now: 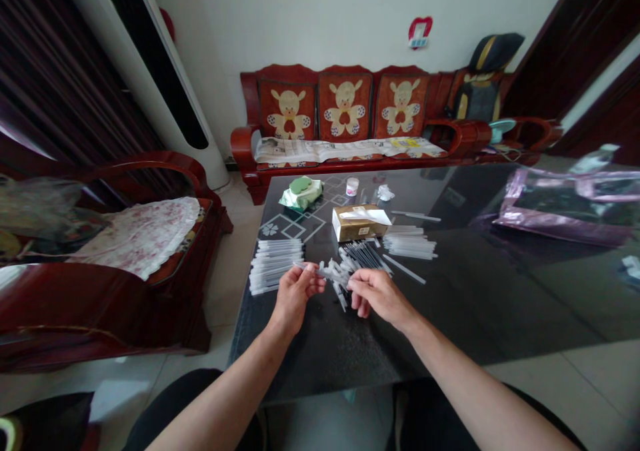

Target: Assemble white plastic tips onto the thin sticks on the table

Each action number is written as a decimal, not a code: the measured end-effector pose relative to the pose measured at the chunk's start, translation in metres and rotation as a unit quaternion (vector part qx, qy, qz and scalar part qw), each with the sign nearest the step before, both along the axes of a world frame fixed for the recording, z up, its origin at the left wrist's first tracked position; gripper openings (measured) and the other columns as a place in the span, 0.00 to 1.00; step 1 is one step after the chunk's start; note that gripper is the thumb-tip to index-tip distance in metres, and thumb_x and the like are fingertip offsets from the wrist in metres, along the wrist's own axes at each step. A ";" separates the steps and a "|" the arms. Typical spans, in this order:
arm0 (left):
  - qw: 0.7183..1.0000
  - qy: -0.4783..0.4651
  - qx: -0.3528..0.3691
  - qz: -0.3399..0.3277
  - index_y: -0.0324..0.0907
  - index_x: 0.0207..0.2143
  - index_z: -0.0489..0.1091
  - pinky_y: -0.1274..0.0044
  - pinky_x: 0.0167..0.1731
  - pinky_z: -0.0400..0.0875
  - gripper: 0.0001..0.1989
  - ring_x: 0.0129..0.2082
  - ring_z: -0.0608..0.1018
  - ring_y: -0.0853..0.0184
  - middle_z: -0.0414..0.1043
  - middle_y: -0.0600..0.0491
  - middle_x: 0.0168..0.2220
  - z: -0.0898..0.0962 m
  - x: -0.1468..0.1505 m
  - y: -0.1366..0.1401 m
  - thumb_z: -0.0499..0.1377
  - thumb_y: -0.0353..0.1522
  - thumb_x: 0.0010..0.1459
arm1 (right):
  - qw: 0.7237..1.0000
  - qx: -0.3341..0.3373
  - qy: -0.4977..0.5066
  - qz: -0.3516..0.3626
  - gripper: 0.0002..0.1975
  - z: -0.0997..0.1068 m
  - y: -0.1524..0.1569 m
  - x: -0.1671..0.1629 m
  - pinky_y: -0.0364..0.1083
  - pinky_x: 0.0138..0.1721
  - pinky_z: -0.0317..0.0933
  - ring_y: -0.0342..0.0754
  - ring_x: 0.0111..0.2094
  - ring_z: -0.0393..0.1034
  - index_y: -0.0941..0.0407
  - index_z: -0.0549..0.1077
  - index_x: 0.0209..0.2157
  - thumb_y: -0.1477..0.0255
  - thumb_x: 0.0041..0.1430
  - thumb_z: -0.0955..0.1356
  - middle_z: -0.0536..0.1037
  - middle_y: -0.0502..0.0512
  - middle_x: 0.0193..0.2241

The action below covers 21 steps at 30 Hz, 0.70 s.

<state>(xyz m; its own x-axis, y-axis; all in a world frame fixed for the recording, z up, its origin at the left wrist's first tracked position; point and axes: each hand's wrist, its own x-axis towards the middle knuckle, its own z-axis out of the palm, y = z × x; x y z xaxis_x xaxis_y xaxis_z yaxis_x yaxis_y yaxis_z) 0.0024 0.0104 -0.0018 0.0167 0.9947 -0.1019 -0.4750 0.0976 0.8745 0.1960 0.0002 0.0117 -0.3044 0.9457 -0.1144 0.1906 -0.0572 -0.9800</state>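
Observation:
Over the table's near side, my left hand (299,291) pinches a thin translucent plastic tube (325,274) that points towards my right hand (376,294). The right fingers are closed at the tube's far end; whatever small piece they hold there is hidden. Behind and below the fingers lies a loose heap of small whitish plastic pieces (341,268). Dark thin rods (364,254) fan out just beyond my right hand. To the left is a neat row of whitish tubes (275,264), and more translucent tubes (411,242) are stacked on the right.
A cardboard box (361,228) stands behind the rods. Further back are a green wipes pack (301,193), a small white tub (352,186) and crumpled tissue (385,192). A purple-edged clear bag (560,208) lies right on the dark glossy table (470,304). A wooden sofa (345,114) faces me.

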 end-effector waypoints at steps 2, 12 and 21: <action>1.000 0.000 -0.001 0.000 0.35 0.34 0.70 0.79 0.27 0.71 0.14 0.24 0.75 0.71 0.73 0.52 0.24 0.000 0.000 0.000 0.64 0.38 0.52 | 1.000 -0.019 0.000 -0.001 0.21 0.000 0.000 -0.001 0.38 0.13 0.58 0.41 0.13 0.66 0.61 0.70 0.30 0.57 0.61 0.60 0.74 0.52 0.17; 1.000 0.001 0.000 -0.005 0.34 0.34 0.71 0.79 0.27 0.71 0.15 0.24 0.75 0.71 0.73 0.52 0.25 -0.001 -0.001 -0.001 0.64 0.39 0.52 | 1.000 0.005 -0.003 -0.002 0.17 0.000 -0.001 0.000 0.38 0.14 0.59 0.40 0.13 0.66 0.61 0.70 0.32 0.59 0.59 0.64 0.74 0.50 0.18; 1.000 0.004 0.002 -0.006 0.34 0.34 0.71 0.79 0.27 0.71 0.15 0.24 0.75 0.71 0.72 0.52 0.24 -0.001 -0.001 0.000 0.63 0.38 0.52 | 1.000 0.015 -0.013 -0.003 0.15 0.004 -0.001 0.001 0.38 0.14 0.60 0.40 0.14 0.67 0.61 0.70 0.35 0.62 0.56 0.67 0.75 0.49 0.18</action>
<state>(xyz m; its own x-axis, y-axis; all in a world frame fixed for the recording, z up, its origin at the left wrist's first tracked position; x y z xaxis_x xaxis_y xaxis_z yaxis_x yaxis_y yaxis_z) 0.0011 0.0102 -0.0027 0.0270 0.9949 -0.0971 -0.4678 0.0984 0.8784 0.1973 -0.0013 0.0158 -0.2956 0.9506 -0.0943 0.2162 -0.0296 -0.9759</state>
